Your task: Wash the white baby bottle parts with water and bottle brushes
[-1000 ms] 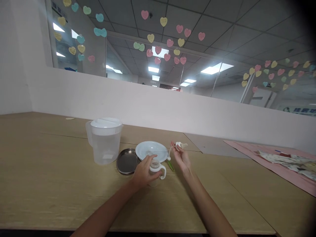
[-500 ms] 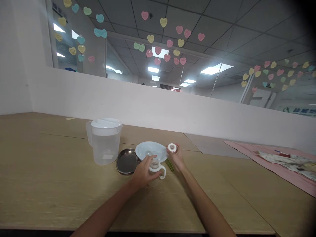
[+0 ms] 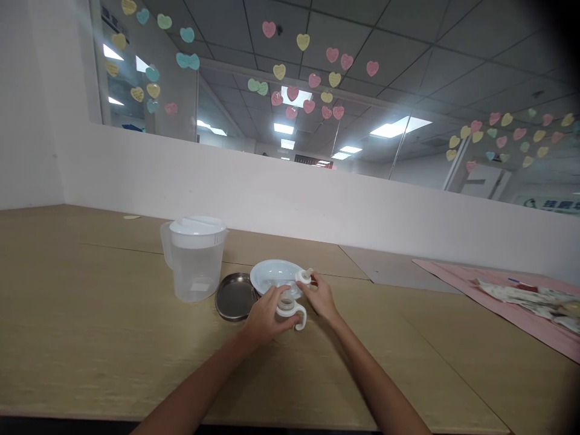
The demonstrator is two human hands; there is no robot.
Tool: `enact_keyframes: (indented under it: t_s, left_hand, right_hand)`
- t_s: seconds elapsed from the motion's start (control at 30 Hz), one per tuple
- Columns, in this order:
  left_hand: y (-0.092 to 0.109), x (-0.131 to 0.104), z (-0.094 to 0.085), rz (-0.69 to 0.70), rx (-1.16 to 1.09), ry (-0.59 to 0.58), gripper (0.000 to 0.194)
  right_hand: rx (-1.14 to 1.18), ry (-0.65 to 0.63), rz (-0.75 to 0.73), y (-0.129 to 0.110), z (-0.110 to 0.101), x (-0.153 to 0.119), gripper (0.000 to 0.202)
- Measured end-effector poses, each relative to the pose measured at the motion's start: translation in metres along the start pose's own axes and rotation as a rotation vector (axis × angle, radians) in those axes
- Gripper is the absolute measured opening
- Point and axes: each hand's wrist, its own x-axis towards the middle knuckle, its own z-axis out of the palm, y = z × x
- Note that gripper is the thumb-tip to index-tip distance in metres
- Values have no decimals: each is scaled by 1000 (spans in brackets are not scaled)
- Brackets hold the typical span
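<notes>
My left hand (image 3: 263, 319) is wrapped round an open baby bottle (image 3: 286, 303) with a white collar and a curved white side handle. The bottle stands upright, and its lower part is mostly hidden. A white bottle cap with a clear teat (image 3: 303, 277) is pinched in my right hand (image 3: 322, 297). The teat tilts up to the right. Behind both hands is a pale blue bowl (image 3: 268, 270), with the cap over its right edge. Left of the bowl lies a dark metal tray (image 3: 232, 298), close to my left fingers.
A translucent lidded pitcher (image 3: 196, 266) holding clear liquid stands at the left. A pink cloth (image 3: 446, 272) with papers and a pen lies far right. A low white wall (image 3: 281, 199) with windows above borders the back of the wooden table (image 3: 113, 326).
My right hand has moved slightly left and turned the cap, so the teat points sideways and up. The green strip beside the bowl is now hidden. My left hand stays on the bottle.
</notes>
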Motion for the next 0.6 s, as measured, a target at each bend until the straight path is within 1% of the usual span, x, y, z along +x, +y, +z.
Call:
enact_keyframes:
  t_s: [0.07,0.13,0.23,0.33,0.4,0.5,0.6]
  left_hand:
    - [-1,0,1,-1,5,3,55]
    - [-1,0,1,1,9,10,54]
    - [0,0,0,4,8,10,52]
    - [0,0,0,-1,17,14,52]
    - [-1,0,1,-1,22,15,52]
    - [-1,-1,1,-1,14,10,52]
    - [-1,-1,0,-10,9,6,52]
  right_hand:
    - [78,6,26,-1,-1,1,40]
    - [106,1,20,-2,-1,1,42]
    - [53,-15,-22,-1,-1,0,38]
    - [-6,18,-78,1,-1,-1,32]
    - [1,35,-90,2,-1,0,30]
    - [3,55,-59,5,-1,1,30]
    - [-35,118,-8,7,-2,3,30]
